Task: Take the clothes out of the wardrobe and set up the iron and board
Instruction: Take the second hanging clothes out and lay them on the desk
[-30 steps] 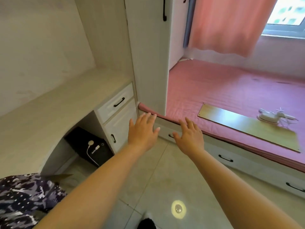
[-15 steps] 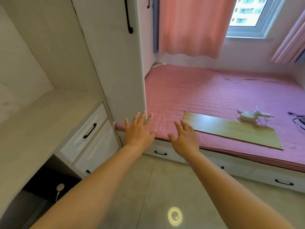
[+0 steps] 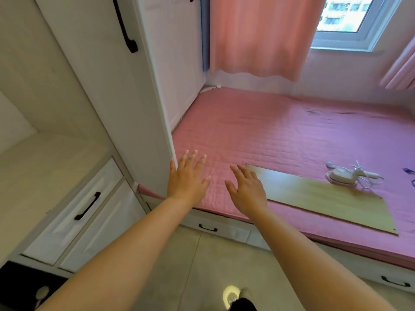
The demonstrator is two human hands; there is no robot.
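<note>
The white wardrobe [image 3: 107,90] stands at the left with its door closed and a black handle [image 3: 125,25] high up. A flat wooden board [image 3: 318,198] lies on the pink bed [image 3: 269,135]. On the board's far right corner rests a small white iron [image 3: 343,176] with its cord beside it. My left hand [image 3: 187,178] is stretched forward with fingers spread, next to the wardrobe's lower corner. My right hand [image 3: 246,191] is also spread and empty, just left of the board. No clothes are in view.
A white desk [image 3: 45,167] with two black-handled drawers [image 3: 85,207] sits at the left. Drawers run under the bed's front edge [image 3: 207,227]. A pink curtain [image 3: 258,34] and a window [image 3: 345,16] are at the back. The floor is tiled.
The view has swung up and to the right, from the desk toward the wardrobe and bed. Both hands stay spread and empty, now over the bed's front edge.
</note>
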